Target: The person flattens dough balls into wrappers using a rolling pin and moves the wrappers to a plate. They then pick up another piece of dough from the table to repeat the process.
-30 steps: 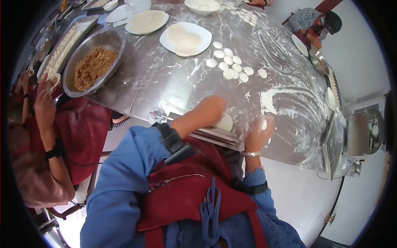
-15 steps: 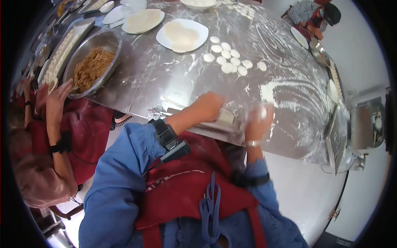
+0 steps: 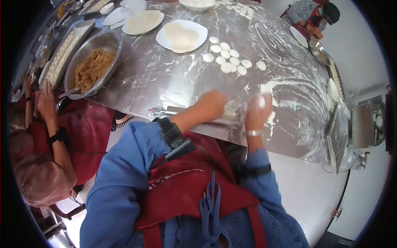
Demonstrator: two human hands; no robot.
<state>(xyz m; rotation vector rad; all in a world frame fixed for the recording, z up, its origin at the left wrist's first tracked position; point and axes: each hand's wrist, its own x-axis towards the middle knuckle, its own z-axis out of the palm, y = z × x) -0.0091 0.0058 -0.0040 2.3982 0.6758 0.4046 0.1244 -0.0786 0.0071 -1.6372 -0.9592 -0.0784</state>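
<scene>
My left hand (image 3: 211, 105) is curled closed over the metal roller device (image 3: 225, 120) at the table's near edge; what its fingers hold is hidden. A pale strip (image 3: 230, 110) shows on the device, just right of this hand. To the right of the device, my right hand (image 3: 257, 113) is closed and blurred, with a small white thing at its top that I cannot make out. Several white dough rounds (image 3: 226, 67) lie on the metal table beyond both hands. Farther back, a white plate (image 3: 201, 44) carries thin, pale flat sheets.
At the left, a steel bowl (image 3: 117, 48) of brown filling stands beside a long tray (image 3: 87, 27) of small pieces. A co-worker's hands (image 3: 47, 105) are near them. Another person (image 3: 308, 18) is at the far right. A metal panel (image 3: 337, 142) stands at the right edge.
My left hand has shifted slightly right. My right hand stays beside the device, its white thing now higher. The co-worker's hands at the left have moved away from the bowl's rim.
</scene>
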